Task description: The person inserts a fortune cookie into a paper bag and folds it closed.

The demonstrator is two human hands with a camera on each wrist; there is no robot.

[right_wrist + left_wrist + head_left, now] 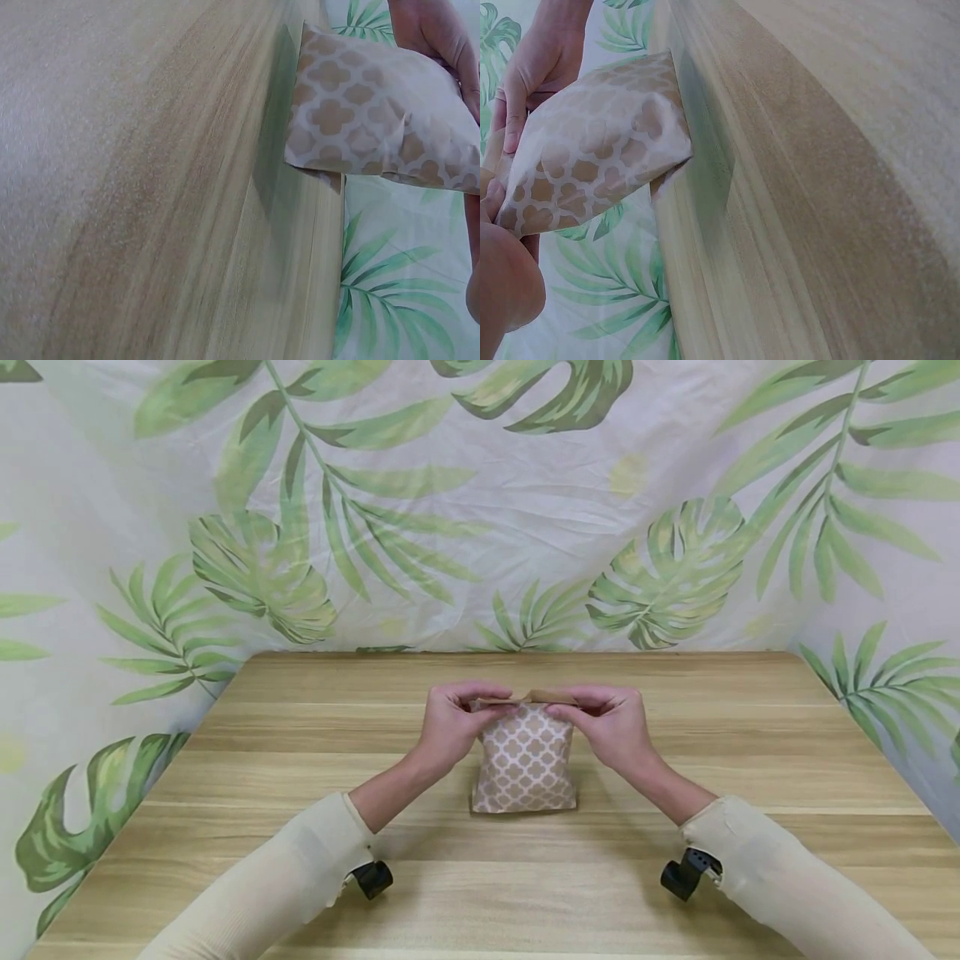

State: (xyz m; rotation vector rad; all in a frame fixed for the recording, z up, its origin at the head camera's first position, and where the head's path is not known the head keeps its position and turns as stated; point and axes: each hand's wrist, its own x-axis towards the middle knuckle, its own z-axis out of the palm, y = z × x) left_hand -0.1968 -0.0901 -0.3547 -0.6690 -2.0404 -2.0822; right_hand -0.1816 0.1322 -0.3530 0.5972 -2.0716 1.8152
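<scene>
A small paper bag (527,764), brown with a white lattice pattern, stands upright on the wooden table, its body bulging. My left hand (455,720) pinches the left side of its top edge between thumb and fingers. On the other side, my right hand (611,724) pinches the right part of that edge the same way. Plain brown paper shows along the top between the hands. In the left wrist view the bag (592,146) looks puffed out, with its bottom edge at the table. Also in the right wrist view, the bag (375,112) hides part of the fingers. Its contents are hidden.
The wooden table (300,735) extends around the bag on all sides. Behind it hangs a white cloth (540,518) printed with green leaves. A small black device (372,878) is worn at the left wrist, and another black device (682,874) at the right.
</scene>
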